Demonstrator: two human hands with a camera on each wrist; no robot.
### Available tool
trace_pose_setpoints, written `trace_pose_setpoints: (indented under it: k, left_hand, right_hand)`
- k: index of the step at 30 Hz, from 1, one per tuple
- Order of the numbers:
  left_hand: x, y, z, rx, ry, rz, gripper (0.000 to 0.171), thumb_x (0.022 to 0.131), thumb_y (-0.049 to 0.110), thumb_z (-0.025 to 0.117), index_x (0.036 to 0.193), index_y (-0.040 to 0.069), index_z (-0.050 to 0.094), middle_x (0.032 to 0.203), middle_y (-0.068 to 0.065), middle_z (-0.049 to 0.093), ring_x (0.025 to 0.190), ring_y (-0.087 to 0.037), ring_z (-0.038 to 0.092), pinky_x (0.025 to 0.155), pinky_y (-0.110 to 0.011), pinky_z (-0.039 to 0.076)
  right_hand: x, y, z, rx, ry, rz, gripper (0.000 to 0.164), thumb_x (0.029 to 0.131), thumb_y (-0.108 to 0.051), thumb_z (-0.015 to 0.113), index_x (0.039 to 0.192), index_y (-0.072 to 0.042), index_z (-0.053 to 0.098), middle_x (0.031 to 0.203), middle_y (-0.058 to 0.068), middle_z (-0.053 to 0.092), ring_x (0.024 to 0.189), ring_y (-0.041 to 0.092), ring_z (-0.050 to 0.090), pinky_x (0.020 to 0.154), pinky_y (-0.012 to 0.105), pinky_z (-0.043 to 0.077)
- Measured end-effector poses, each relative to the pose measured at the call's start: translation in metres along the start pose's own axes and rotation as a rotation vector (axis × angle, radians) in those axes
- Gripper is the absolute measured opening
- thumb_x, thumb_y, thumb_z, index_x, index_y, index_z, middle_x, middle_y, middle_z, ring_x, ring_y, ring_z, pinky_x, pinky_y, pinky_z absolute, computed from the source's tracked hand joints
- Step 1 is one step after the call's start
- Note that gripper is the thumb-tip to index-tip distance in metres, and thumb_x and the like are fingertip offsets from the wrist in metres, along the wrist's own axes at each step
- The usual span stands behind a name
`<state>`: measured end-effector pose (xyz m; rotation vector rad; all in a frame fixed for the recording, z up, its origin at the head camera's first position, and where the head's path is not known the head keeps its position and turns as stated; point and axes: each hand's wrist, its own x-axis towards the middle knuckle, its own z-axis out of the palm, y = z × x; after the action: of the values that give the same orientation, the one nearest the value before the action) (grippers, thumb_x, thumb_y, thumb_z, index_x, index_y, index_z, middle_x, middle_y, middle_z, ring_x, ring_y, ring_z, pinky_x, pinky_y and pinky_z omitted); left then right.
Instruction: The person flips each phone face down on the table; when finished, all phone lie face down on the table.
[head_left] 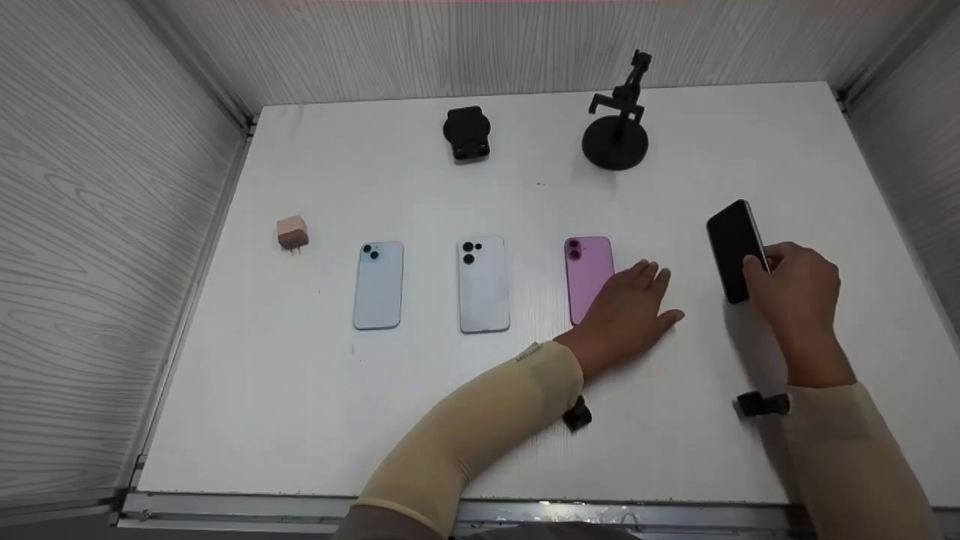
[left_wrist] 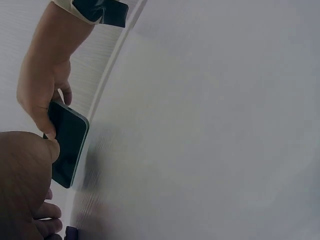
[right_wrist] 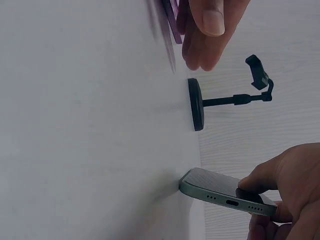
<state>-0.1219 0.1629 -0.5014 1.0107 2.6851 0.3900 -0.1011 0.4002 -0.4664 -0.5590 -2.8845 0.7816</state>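
My right hand grips a dark-screened smartphone by its right edge, thumb over the screen. Tilted above the white table, the phone shows its bottom edge with the charging port in the right wrist view. My left hand, fingers fairly straight, is stretched out over the lower right part of a pink smartphone, hiding some of it. Two more phones lie back up to the left: a white smartphone and a light blue smartphone.
At the back stand a black phone stand with a round base and a folded black holder. A pink charger plug lies at the left. Wood-grain panels enclose the white table.
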Motion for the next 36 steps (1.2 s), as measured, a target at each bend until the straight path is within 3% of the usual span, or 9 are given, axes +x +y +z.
trace_pose_setpoints:
  k: [10,18,28,36]
  left_hand:
    - [0.004,0.005,-0.001,-0.048,0.023,0.031,0.072,0.117,0.051,0.044,0.175,0.012,0.027,0.179,-0.005,0.035,0.167,-0.017,0.029,0.137,-0.029,0.022]
    - [0.007,0.006,-0.001,-0.088,0.035,0.034,0.069,0.118,0.047,0.042,0.177,0.017,0.020,0.180,-0.001,0.032,0.167,-0.014,0.028,0.136,-0.028,0.022]
    - [0.012,0.009,-0.003,-0.117,0.054,0.054,0.071,0.118,0.044,0.044,0.177,0.016,0.016,0.180,-0.003,0.032,0.167,-0.014,0.028,0.136,-0.026,0.021]
    - [0.018,0.012,-0.005,-0.115,0.061,0.039,0.069,0.119,0.045,0.042,0.177,0.016,0.017,0.180,-0.001,0.031,0.167,-0.013,0.030,0.136,-0.027,0.023]
  right_hand:
    - [-0.018,-0.001,0.000,0.017,0.025,0.005,0.048,0.106,-0.026,0.057,0.127,0.013,0.074,0.109,0.030,0.074,0.096,0.039,0.066,0.072,0.038,0.045]
    - [-0.028,-0.001,0.003,0.001,0.046,-0.030,0.047,0.105,-0.028,0.059,0.125,0.011,0.076,0.104,0.030,0.076,0.090,0.040,0.068,0.066,0.038,0.045]
    - [-0.036,-0.001,0.002,0.001,0.027,-0.057,0.046,0.107,-0.030,0.062,0.124,0.010,0.077,0.104,0.032,0.078,0.086,0.041,0.071,0.060,0.035,0.047]
    - [-0.045,-0.004,0.001,-0.031,0.045,-0.074,0.042,0.105,-0.027,0.063,0.120,0.009,0.079,0.095,0.029,0.078,0.081,0.040,0.070,0.062,0.038,0.045]
